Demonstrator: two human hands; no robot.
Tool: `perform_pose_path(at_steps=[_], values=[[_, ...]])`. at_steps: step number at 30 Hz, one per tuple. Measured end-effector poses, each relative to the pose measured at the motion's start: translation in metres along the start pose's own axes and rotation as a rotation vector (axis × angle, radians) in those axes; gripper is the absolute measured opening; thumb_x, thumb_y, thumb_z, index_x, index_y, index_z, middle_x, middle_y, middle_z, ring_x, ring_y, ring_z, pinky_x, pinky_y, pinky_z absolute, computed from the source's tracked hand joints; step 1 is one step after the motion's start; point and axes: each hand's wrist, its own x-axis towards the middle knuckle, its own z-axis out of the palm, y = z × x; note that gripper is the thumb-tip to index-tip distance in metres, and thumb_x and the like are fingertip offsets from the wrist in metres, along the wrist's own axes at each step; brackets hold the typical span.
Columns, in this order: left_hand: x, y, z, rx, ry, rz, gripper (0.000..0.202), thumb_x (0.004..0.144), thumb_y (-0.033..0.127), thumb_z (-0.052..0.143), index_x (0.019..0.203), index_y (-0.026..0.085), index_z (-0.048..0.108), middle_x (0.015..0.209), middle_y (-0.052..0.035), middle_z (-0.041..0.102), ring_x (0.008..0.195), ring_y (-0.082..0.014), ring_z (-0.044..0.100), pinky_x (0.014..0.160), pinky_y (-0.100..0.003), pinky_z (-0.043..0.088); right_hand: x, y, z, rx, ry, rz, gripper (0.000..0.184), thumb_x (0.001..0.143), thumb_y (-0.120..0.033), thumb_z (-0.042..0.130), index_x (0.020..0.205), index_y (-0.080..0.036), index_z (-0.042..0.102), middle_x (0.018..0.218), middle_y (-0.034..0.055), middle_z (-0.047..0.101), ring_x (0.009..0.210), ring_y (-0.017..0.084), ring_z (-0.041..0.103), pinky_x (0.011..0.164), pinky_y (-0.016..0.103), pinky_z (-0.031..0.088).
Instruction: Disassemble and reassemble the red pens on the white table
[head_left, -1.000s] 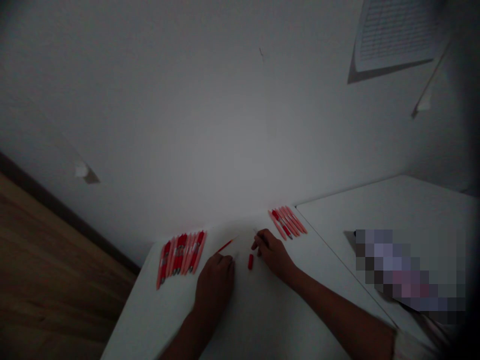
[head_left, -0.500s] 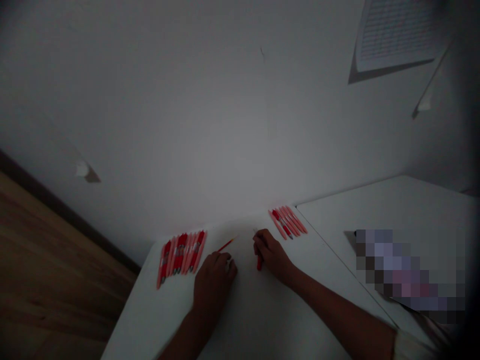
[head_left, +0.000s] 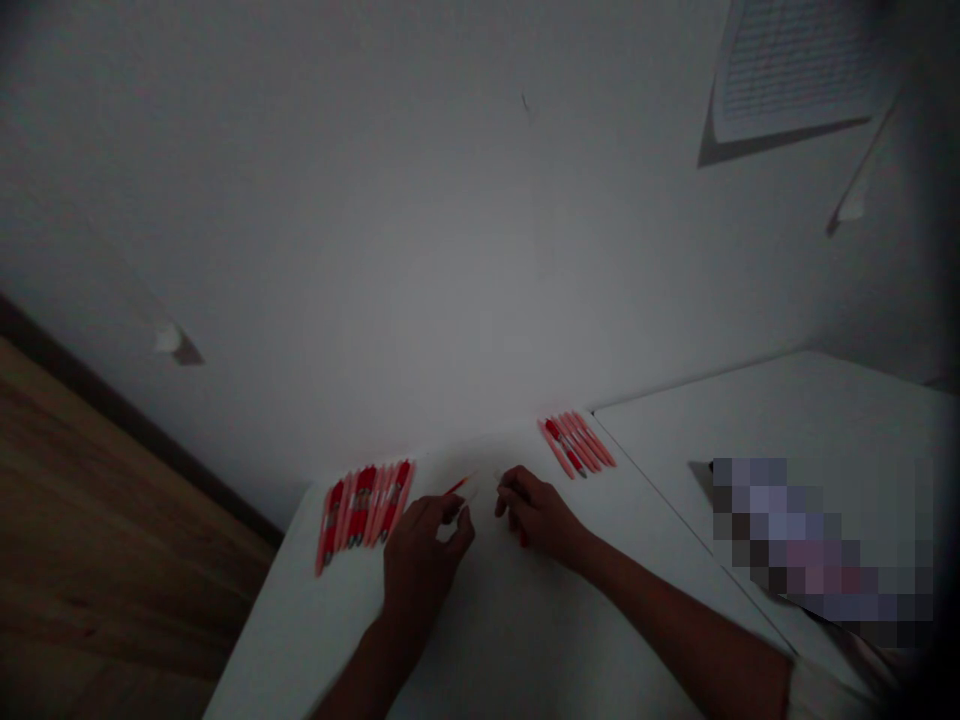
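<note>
My left hand is over the white table, thumb and index finger curled toward each other around a small pale piece too dim to make out. Just beyond its fingers is a thin red pen refill with a yellowish tip; whether a finger touches it I cannot tell. Closed around a red pen part, my right hand is a short way to the right. The part's lower end shows below the fingers, and a faint clear tip shows above them.
Several pink and red pens lie in a row at the left. Another group of pens lies at the back right, by a table seam. The wall rises behind the white table. A blurred-out object sits at the right.
My left hand has lifted slightly, its thumb and index finger now raised around a small pale piece. My right hand has turned a little, and less of the red part shows below it.
</note>
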Motion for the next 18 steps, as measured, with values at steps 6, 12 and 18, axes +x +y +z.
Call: perform_pose_path(at_steps=[6, 12, 18], values=[[-0.001, 0.000, 0.001, -0.035, -0.013, -0.060, 0.014, 0.081, 0.028, 0.056, 0.089, 0.020, 0.065, 0.077, -0.0031, 0.068, 0.067, -0.0158, 0.064, 0.067, -0.028, 0.051, 0.000, -0.002, 0.000, -0.127, -0.037, 0.034, 0.012, 0.092, -0.033, 0.041, 0.087, -0.023, 0.044, 0.063, -0.0018, 0.061, 0.041, 0.009, 0.050, 0.037, 0.017, 0.036], [0.004, 0.003, 0.001, -0.258, -0.069, -0.304, 0.021, 0.080, 0.036, 0.059, 0.092, 0.020, 0.066, 0.079, -0.0025, 0.073, 0.063, -0.0161, 0.067, 0.064, -0.029, 0.054, -0.002, -0.002, -0.002, -0.191, -0.033, -0.097, 0.011, 0.093, -0.030, 0.041, 0.089, -0.022, 0.046, 0.059, -0.0041, 0.058, 0.044, 0.009, 0.051, 0.048, 0.020, 0.039], [0.011, 0.003, -0.003, -0.613, -0.146, -0.539, 0.031, 0.079, 0.042, 0.061, 0.097, 0.017, 0.066, 0.075, -0.0049, 0.071, 0.067, -0.0184, 0.067, 0.065, -0.032, 0.055, -0.006, -0.005, -0.001, -0.129, -0.092, -0.092, 0.014, 0.094, -0.033, 0.039, 0.093, -0.022, 0.048, 0.063, -0.0032, 0.060, 0.041, 0.008, 0.047, 0.045, 0.020, 0.037]])
